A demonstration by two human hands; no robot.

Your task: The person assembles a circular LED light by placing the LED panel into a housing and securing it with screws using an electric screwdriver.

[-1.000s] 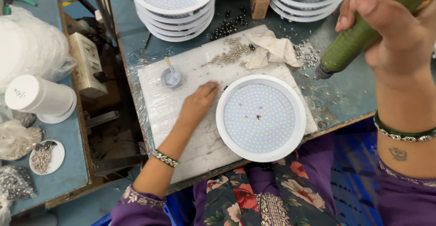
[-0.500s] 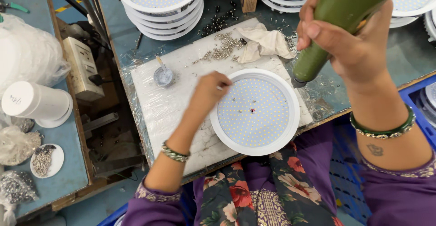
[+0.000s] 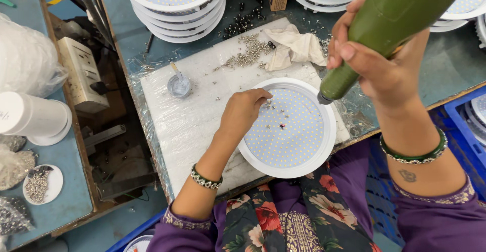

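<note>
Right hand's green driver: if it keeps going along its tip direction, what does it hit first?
Likely the round white LED panel. The right hand holds the green driver angled down and left, its tip just above the panel's upper right rim. Depth is unclear, so rim or dotted face; the left hand lies farther left.

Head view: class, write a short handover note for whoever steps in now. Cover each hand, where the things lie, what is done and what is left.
Left hand: fingertips on the upper left of the round panel, by a few loose screws.
Right hand: grip on the green driver, tip just above the panel's right rim.
Panel lies on the white mat; screw pile and cloth behind it; panel stacks at the back.
Done: screws dropped on the panel.
Left: driving them, as the loose ones suggest.
</note>
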